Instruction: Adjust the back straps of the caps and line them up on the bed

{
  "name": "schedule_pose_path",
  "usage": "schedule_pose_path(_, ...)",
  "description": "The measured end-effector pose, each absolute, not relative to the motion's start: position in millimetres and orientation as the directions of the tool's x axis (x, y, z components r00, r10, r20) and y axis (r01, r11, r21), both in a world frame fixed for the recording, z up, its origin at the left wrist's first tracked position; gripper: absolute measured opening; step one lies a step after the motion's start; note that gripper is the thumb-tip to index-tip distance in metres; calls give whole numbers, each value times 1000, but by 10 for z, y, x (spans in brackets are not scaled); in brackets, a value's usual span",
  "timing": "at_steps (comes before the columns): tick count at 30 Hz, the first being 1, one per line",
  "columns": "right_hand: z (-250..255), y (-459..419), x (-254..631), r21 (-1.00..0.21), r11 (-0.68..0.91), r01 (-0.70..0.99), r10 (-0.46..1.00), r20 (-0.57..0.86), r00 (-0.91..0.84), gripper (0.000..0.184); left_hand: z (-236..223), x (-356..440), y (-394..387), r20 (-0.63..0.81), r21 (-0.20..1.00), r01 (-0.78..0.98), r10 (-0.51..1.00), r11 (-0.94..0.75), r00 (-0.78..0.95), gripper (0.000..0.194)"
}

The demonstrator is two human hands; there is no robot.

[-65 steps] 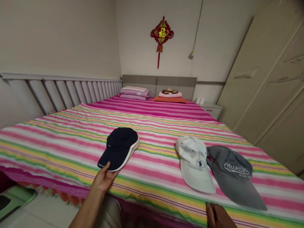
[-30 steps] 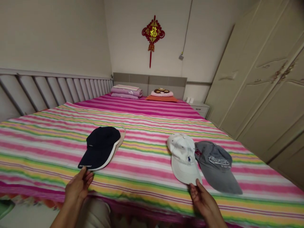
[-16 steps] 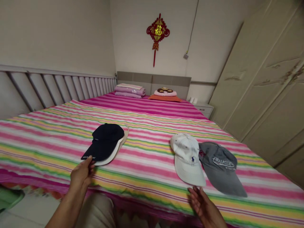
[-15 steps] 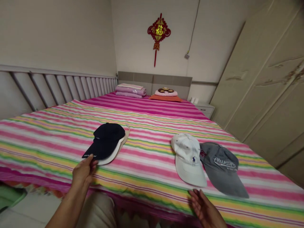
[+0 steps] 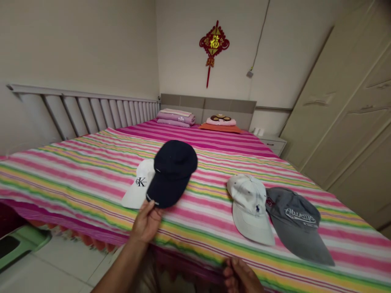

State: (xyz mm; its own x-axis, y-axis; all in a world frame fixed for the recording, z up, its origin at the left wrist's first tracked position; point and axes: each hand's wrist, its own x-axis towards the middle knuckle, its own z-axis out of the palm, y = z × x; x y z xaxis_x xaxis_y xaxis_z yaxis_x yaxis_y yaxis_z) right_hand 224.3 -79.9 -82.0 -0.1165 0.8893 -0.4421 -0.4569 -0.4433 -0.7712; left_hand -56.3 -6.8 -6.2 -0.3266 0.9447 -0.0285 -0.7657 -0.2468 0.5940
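I have the left hand (image 5: 148,223) pinching the navy cap (image 5: 173,171) by its brim, mid-frame, partly hiding the white cap (image 5: 139,185) on the bedspread (image 5: 210,195); the right hand (image 5: 242,276), bottom centre-right, curls, fingers slightly apart.

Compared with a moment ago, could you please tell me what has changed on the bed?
The left hand has lifted the navy cap rightward, exposing a white cap. The right hand has drawn back from the off-white cap. That and the gray cap stayed put.
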Motion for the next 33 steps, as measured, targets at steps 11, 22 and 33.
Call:
schedule_pose_path(11, 23, -275, 1800, -576, -273, -771, 960, -117, -254, 40, -914, 137, -876, -110, 425, -845, 945, 325, 308, 34)
schedule_pose_path(22, -157, -415, 1812, -479, -450, -754, 891, -179, -418, 36, -977, -318, -551, 39, 333, -834, 878, 439, 478, 27)
schedule_pose_path(33, -244, -631, 2050, -494, -452, -743, 890, -205, -406, 30, -460, -185, -483, 135, 389, -831, 867, 398, 479, 17)
